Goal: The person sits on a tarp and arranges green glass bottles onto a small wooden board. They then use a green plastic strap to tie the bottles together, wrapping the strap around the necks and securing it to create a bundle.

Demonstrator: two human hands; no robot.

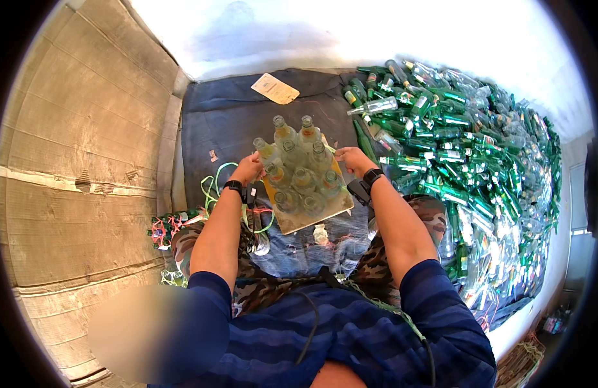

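1. Head view, edges: pale board (312,222) lies between the knees, set askew; its near edge and lower right corner project past the clear bottles (303,179), which stand upright on it in a close cluster.
2. Head view, room: dark sheet (218,119) extends from the cluster to the white wall (266,39). Cardboard (79,213) bounds the left side, well apart from the cluster. Right boundary: heap of mostly green bottles (451,139), its near edge just beyond the right hand.
3. Head view, hands: left hand (248,168) at the cluster's left side, fingers curled; right hand (356,161) opposite, fingers bent inward. Cannot tell whether either grips anything. Green strap (211,187) loops beside the left forearm.
4. Head view, counts: clear bottles, ten visible by their necks; board, one; hands, two; black wristbands (234,186), two, one per wrist; pale yellow card (275,88) on the sheet, one. Heap: overlapping, not countable.
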